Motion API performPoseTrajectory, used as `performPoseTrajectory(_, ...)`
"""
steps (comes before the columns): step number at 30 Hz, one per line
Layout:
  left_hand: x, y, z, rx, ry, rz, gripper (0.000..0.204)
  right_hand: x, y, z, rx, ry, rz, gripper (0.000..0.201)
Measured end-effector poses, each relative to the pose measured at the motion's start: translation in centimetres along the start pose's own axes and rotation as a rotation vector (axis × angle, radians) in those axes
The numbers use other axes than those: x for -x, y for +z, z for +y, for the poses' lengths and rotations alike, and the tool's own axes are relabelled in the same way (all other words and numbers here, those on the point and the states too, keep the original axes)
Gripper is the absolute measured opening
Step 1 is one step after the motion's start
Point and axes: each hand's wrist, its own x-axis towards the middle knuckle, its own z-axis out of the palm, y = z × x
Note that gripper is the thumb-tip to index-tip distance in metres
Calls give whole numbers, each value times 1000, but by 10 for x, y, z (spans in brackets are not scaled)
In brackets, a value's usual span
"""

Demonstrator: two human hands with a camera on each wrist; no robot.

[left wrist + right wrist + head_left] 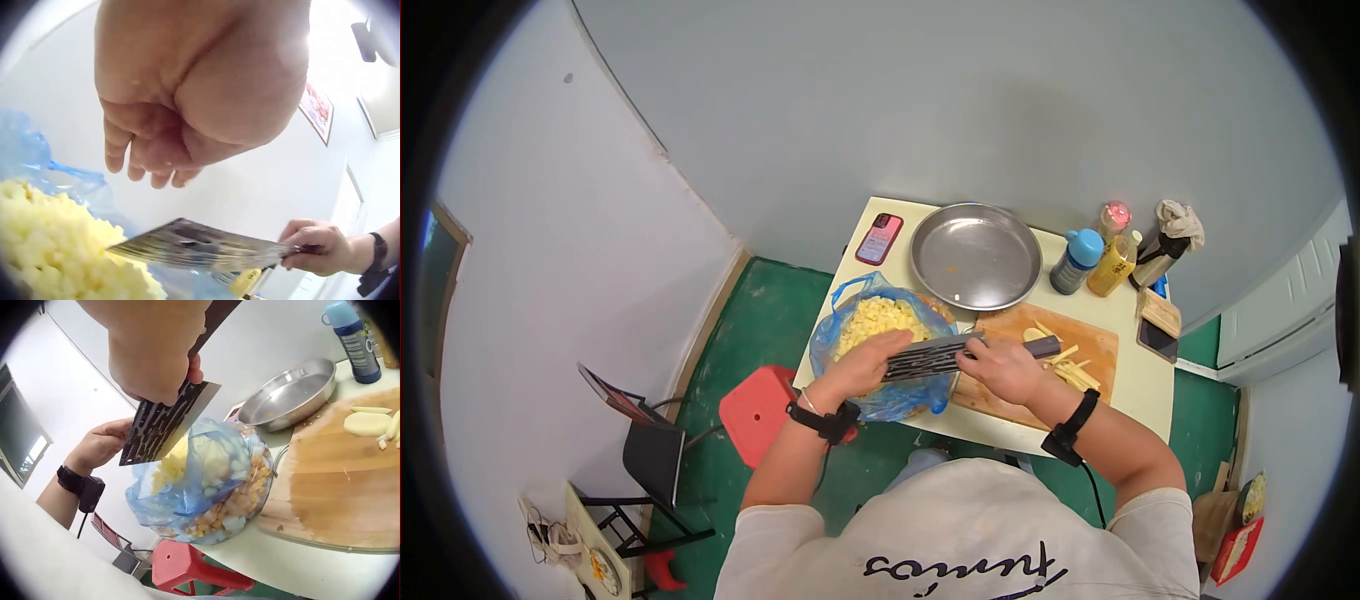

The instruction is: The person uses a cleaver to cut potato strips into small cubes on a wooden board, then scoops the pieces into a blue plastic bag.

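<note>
My right hand [1005, 370] grips a cleaver where its dark handle meets the wide, dark-patterned blade [925, 357]. The blade slants over a blue plastic bag [912, 402] full of small pale-yellow potato cubes [880, 318]. Close to the blade's far end is my left hand [865, 367]; the left wrist view shows its palm above the cleaver, fingers loosely bent and holding nothing. In the right wrist view the bag sits on a clear container of orange and white pieces [219, 522]. Potato sticks [1075, 375] and slices lie on the wooden cutting board [1000, 325].
Behind the board stands a round metal pan [975, 255], with a phone [880, 240] left of it. A blue-capped flask [1077, 262] and a yellow bottle [1115, 265] are at the back right. A red stool [757, 415] stands left of the table.
</note>
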Motion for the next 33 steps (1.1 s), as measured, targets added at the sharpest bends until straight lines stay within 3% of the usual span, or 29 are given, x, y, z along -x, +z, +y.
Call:
performPoseTrajectory(1, -7, 2, 3, 90, 91, -129, 58, -2, -1, 0, 31, -17, -7, 23)
performPoseTrajectory(3, -13, 7, 2, 166, 98, -169, 52, 0, -2, 3, 41, -5, 30, 24)
performPoseTrajectory(5, -14, 8, -14, 204, -112, -124, 45, 10, 0, 9, -7, -25, 88, 23)
performPoseTrajectory(7, -12, 6, -20, 52, -279, -70, 37, 33, 1, 14, -42, 54, 93, 23)
performPoseTrajectory(8, -11, 9, -19, 50, -268, -94, 37, 48, -1, 17, -79, 106, 98, 23)
performPoseTrajectory(10, -14, 15, -15, -170, -245, 176, 30, 80, -2, 23, -121, 170, 106, 23)
performPoseTrajectory(11, -24, 19, -6, -168, -236, 163, 30, 102, -1, 25, -148, 292, 69, 23)
performPoseTrajectory(13, -43, 33, 21, -67, -117, 295, 28, 147, 2, 28, -185, 517, -40, 22)
performPoseTrajectory(14, -57, 46, 37, -71, -95, 274, 27, 171, 8, 28, -198, 619, -114, 21)
performPoseTrajectory(17, -110, 99, 66, -19, -76, -10, 27, 240, 27, 30, -132, 622, -4, 21)
performPoseTrajectory(20, -167, 166, 74, -64, -20, -208, 29, 284, 38, 28, -139, 756, -139, 23)
performPoseTrajectory(23, -213, 230, 58, -169, -20, -244, 34, 313, 49, 24, -161, 843, -160, 24)
performPoseTrajectory(27, -248, 257, 54, -318, -32, -354, 41, 321, 56, 25, -233, 944, -53, 22)
performPoseTrajectory(33, -235, 259, 60, -383, -190, -354, 51, 327, 59, 40, -354, 1020, -61, 18)
